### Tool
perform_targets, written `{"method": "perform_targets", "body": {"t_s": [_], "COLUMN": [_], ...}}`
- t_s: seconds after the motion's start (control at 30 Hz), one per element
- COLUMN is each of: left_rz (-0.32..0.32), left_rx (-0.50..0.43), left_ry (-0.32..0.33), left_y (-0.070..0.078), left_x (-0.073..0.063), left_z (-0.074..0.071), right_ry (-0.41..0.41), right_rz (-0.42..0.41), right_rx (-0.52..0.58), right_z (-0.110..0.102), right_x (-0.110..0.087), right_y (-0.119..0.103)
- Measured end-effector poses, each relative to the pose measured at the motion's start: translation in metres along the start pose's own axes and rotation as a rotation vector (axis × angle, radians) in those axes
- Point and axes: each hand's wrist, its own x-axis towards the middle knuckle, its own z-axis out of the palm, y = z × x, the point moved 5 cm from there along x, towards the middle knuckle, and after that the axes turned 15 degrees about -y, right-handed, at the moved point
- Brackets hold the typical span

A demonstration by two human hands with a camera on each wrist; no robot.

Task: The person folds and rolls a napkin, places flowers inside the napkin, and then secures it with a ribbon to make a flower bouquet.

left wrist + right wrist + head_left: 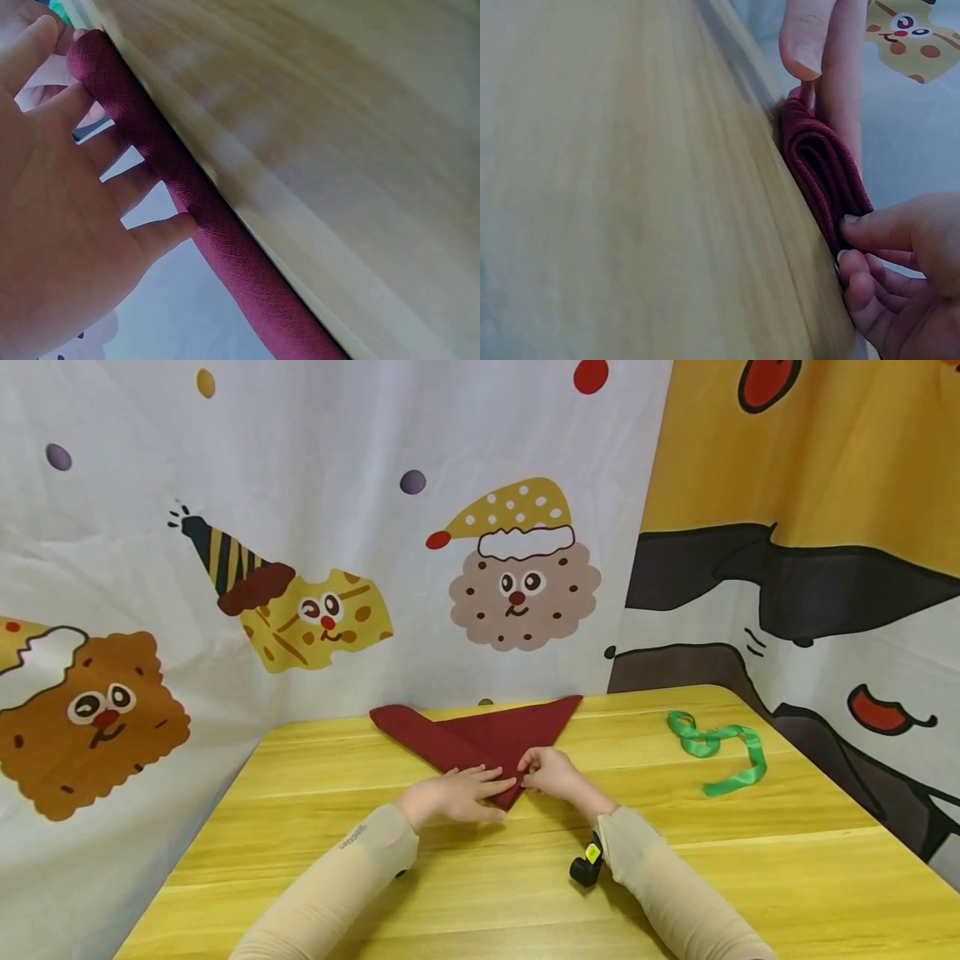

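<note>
Left hand (459,796) lies spread, fingers straight, pressing on the folded maroon cloth (498,739); right hand (555,772) pinches the cloth's layered edge near the tip pointing at the person. Cloth sits mid-tabletop (315,827), reaching the far edge. Likely risk: layers spring open if the pinch slips or left pressure eases; a hard tug could skew the folds. Count: two hands, one cloth, one green ribbon (735,782) loose at right, well apart.
</note>
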Motion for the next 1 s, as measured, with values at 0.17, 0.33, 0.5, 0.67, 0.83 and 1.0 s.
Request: {"method": "perform_targets", "body": {"t_s": [0.17,0.33,0.5,0.67,0.83,1.0], "left_rz": [-0.018,-0.045,-0.052,-0.042,-0.025,-0.021], "left_rx": [-0.004,-0.004,0.002,0.006,-0.023,-0.024], "left_ry": [-0.009,-0.036,-0.039,-0.024,-0.028,-0.022], "left_y": [0.000,0.000,0.000,0.000,0.001,0.003], "left_x": [0.000,0.002,0.005,0.005,0.002,0.000], "left_z": [0.001,0.003,0.003,0.001,0.002,0.002], "right_ry": [-0.011,-0.012,-0.052,-0.034,-0.036,-0.043], "right_rz": [-0.035,-0.131,-0.216,-0.223,-0.177,-0.155], "right_rx": [-0.087,-0.166,-0.143,-0.103,-0.081,-0.140], "right_z": [-0.002,-0.005,-0.002,-0.002,-0.004,-0.005], "right_x": [-0.001,-0.004,-0.004,-0.003,-0.001,0.002], "right_y": [-0.006,-0.017,-0.022,-0.016,-0.001,0.008]}}
